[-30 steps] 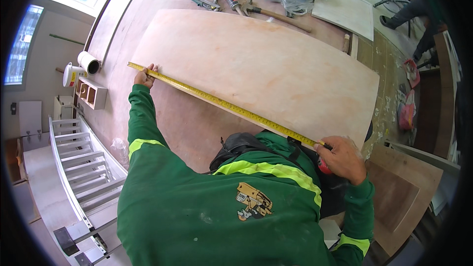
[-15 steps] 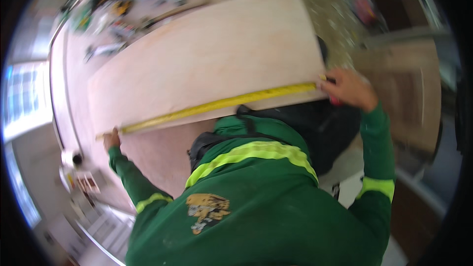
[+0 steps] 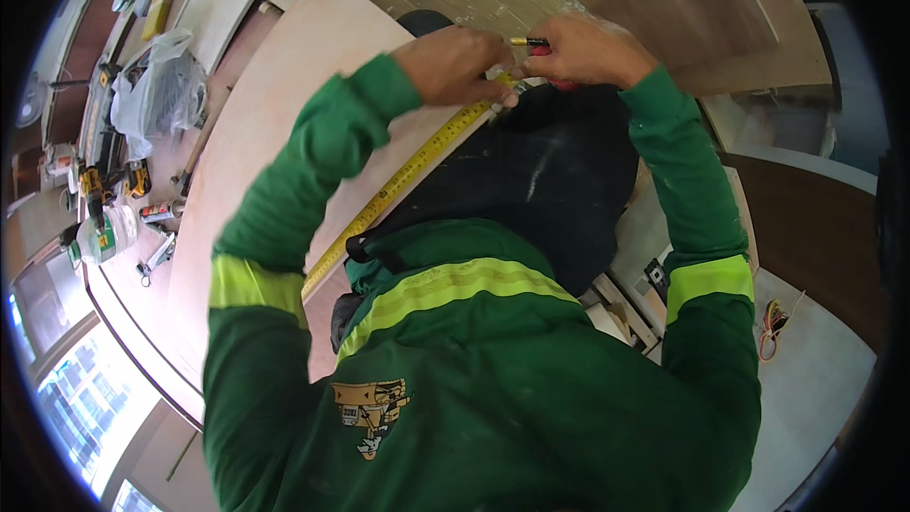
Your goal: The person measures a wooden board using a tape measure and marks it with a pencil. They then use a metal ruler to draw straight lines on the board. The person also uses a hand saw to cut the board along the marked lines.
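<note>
A pale plywood panel [image 3: 275,95] lies before me, with an extended yellow tape measure [image 3: 398,180] along its near edge. Both hands are close together at the panel's far corner. My left hand [image 3: 460,66] has its fingers curled on the tape. My right hand [image 3: 592,57] is closed round the red tape case [image 3: 542,52]; a slim black and yellow stick [image 3: 521,41], perhaps a pencil, pokes out beside its fingers. The fingertips and exact grips are partly hidden. Beneath my hands is my dark-trousered leg [image 3: 550,180].
At the left lie a plastic bag [image 3: 152,95], a drill [image 3: 92,190], a jug [image 3: 104,237], a caulk tube [image 3: 161,210] and a hammer [image 3: 209,133]. A wooden board [image 3: 682,9] is at upper right, a pale sheet [image 3: 815,379] at lower right.
My left hand has moved from the tape's far-left end over to my right hand at the other end. The view has turned, so the panel and tools now appear toward the left.
</note>
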The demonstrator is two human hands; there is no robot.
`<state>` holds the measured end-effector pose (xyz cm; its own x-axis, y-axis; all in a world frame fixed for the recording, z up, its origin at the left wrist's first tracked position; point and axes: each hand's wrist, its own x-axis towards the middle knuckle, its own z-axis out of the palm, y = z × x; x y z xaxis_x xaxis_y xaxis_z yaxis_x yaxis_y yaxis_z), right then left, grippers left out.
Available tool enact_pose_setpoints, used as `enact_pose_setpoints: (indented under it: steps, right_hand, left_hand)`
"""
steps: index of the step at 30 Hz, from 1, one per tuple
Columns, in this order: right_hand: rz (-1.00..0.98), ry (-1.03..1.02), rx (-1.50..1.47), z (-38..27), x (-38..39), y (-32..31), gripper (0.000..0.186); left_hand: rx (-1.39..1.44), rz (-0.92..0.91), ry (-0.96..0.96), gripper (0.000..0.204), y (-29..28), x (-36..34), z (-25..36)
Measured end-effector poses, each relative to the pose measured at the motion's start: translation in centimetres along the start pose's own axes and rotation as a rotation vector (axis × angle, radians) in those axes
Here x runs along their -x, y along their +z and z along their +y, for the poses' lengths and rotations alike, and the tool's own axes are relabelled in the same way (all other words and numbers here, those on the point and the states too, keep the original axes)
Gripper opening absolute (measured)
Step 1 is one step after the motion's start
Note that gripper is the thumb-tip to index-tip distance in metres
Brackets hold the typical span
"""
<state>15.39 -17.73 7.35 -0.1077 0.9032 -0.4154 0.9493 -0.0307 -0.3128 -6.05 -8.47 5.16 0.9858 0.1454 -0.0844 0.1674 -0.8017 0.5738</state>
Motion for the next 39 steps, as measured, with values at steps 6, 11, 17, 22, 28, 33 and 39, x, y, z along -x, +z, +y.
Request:
enact_pose_setpoints:
  steps: [6,11,17,22,28,33,39]
  right_hand:
    - [-0.038,0.049,-0.074,2.1,-0.3,0.1,0.068]
    - [0.098,-0.053,-0.290,3.7,-0.5,1.5,0.072]
    - [0.519,0.132,-0.564,6.4,0.5,3.1,0.062]
    - [0.622,0.388,-1.200,6.9,5.7,7.7,0.041]
    - [0.615,0.296,-0.952,4.3,9.0,9.8,0.028]
    - [0.483,0.000,-0.985,1.3,10.3,9.9,0.024]
    - [0.366,-0.102,-0.991,0.3,9.5,11.8,0.032]
  left_hand:
    - [0.206,-0.472,-0.217,0.056,0.8,-4.3,-2.4]
    - [0.478,-0.412,-0.201,0.057,3.1,-3.6,-4.1]
    - [0.686,-0.339,-0.164,0.049,4.4,-3.4,-4.8]
    - [0.606,-0.389,-0.161,0.045,3.9,-3.6,-5.2]
    - [0.643,-0.374,-0.161,0.045,4.2,-3.6,-4.8]
    - [0.614,-0.350,-0.187,0.046,4.0,-3.6,-4.8]
    - [0.682,-0.381,-0.184,0.044,4.4,-4.0,-5.2]
